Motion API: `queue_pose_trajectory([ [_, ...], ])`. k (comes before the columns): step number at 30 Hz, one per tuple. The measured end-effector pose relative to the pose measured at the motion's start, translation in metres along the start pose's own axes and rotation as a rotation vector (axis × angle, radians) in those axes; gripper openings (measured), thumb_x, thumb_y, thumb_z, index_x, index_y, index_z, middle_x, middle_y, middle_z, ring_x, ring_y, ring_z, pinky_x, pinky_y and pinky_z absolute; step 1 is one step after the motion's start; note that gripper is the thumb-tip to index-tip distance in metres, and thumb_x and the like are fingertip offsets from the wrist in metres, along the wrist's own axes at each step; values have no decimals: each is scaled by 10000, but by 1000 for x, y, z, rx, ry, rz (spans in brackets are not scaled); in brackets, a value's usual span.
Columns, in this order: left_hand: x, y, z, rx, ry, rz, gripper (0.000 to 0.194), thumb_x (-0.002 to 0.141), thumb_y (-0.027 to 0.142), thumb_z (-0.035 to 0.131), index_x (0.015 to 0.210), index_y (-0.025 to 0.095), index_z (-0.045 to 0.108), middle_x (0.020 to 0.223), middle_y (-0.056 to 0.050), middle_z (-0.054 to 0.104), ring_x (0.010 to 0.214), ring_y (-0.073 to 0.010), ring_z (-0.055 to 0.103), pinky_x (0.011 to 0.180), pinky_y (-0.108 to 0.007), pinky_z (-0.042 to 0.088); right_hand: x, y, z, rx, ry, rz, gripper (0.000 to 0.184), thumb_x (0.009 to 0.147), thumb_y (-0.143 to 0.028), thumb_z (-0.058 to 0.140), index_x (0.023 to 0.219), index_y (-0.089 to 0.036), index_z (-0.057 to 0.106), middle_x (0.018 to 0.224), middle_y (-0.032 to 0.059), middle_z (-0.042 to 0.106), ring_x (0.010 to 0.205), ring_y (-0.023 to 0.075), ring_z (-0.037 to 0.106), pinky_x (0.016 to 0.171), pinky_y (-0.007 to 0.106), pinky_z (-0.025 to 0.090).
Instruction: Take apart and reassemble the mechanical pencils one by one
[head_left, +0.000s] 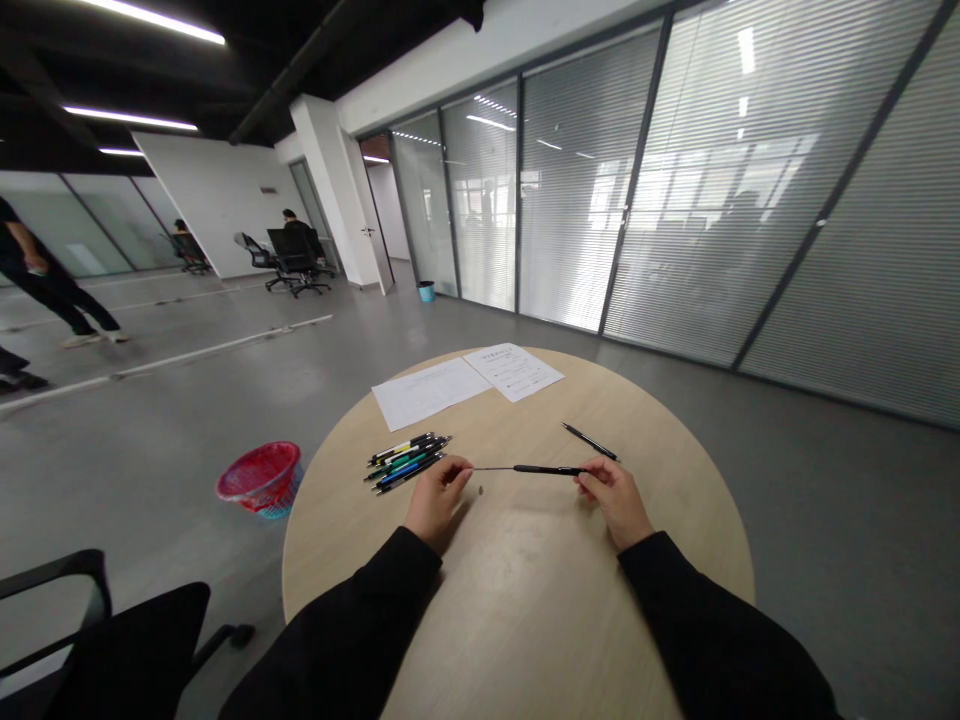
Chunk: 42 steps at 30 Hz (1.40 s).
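My left hand (437, 497) pinches the thin grey end of a pen refill that sticks out of a black pen barrel (544, 469). My right hand (613, 492) is closed on the barrel's other end. Both hands hover just above a round wooden table (525, 590). A small dark part (480, 489) lies on the table below the refill. A bunch of several pens (407, 461) lies just left of my left hand. One black pen (590, 441) lies apart, beyond my right hand.
Two sheets of paper (465, 382) lie at the table's far edge. A red basket (259, 477) stands on the floor to the left. A black chair (105, 640) is at the lower left. People and office chairs are far off at the left. Glass walls with blinds run along the right.
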<state>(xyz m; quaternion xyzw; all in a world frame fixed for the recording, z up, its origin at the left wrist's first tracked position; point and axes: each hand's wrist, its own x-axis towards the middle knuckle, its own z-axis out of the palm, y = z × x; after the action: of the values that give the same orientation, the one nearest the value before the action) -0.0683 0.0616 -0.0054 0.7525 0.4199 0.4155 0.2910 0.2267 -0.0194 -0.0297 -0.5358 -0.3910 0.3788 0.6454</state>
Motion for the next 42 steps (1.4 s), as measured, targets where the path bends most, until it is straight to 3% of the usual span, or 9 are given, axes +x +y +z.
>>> queue_pose_trajectory([
  [5,9,-14,-18,-77,130,-87,212,827,365,630,849,157,672,750,-24,647,685,-164,579,660,-269,452,2,5,-6,-56,53,-46,241,678,-359,718,780,-190,579,698,30,682,585,167,609,514,251,444],
  [8,11,-17,-22,-128,180,-120,224,804,375,647,841,155,665,730,-18,634,680,-161,578,664,-268,456,-4,7,-1,-243,-15,-143,172,732,-340,669,764,-196,580,699,18,657,603,169,602,559,269,455],
  [13,8,-17,-16,-148,157,-124,222,806,377,643,839,158,653,734,-13,621,685,-157,572,667,-263,457,-15,2,11,-675,-177,-380,65,825,-215,559,810,-198,621,701,7,629,627,165,573,623,282,436],
  [20,5,-7,-10,-97,99,-119,226,802,389,629,812,164,640,733,-15,622,667,-162,563,647,-266,443,-16,3,18,-835,-292,-543,138,832,-92,507,850,-196,595,815,42,636,768,196,591,729,300,451],
  [30,2,-8,-6,-84,69,-98,222,833,386,612,822,165,633,743,-14,612,690,-165,565,668,-266,445,-19,5,20,-925,-355,-515,229,804,-38,539,940,-200,628,890,50,665,852,209,586,792,316,460],
  [42,-1,-4,-1,-86,35,-80,221,839,384,620,816,166,649,748,-20,622,689,-168,565,662,-267,440,-17,7,20,-903,-337,-544,206,817,-39,537,877,-203,646,879,58,677,864,228,585,805,365,476],
])
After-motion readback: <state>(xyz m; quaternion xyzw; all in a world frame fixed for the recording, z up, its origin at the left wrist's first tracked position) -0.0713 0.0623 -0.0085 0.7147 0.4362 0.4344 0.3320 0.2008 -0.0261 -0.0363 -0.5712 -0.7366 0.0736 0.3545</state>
